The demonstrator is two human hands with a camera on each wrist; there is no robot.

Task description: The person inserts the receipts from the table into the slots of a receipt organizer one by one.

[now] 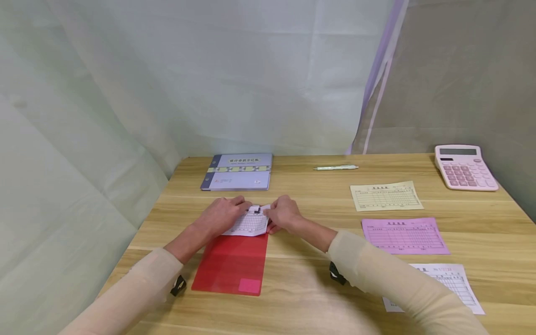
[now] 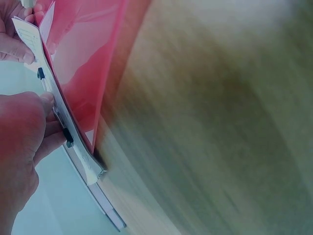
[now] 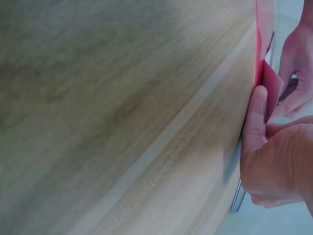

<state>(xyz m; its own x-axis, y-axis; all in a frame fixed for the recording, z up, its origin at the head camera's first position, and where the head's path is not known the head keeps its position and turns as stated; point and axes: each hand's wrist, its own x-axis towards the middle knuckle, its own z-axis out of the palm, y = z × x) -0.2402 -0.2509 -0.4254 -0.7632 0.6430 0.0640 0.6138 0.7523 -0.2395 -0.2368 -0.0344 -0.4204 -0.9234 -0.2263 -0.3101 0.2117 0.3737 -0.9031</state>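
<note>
A red see-through folder (image 1: 234, 260) lies on the wooden table, with a white printed form (image 1: 250, 223) over its far end. Across the top of the form sits a metal clip (image 2: 58, 115) with black ends. My left hand (image 1: 220, 215) pinches the clip between thumb and fingers at the form's left side. With my right hand (image 1: 286, 213) I pinch the form's right edge near the clip; its thumb is on top and fingers are below. In the left wrist view the form's edge bends upward. The right fingertips are partly hidden by the paper.
Behind the folder lies a blue-grey ledger book (image 1: 238, 173). A pen (image 1: 336, 167) is at the back. Yellow (image 1: 387, 196), pink (image 1: 405, 236) and white slips (image 1: 454, 284) lie at the right, the white one partly under my right sleeve. A pink calculator (image 1: 465, 168) stands at the far right.
</note>
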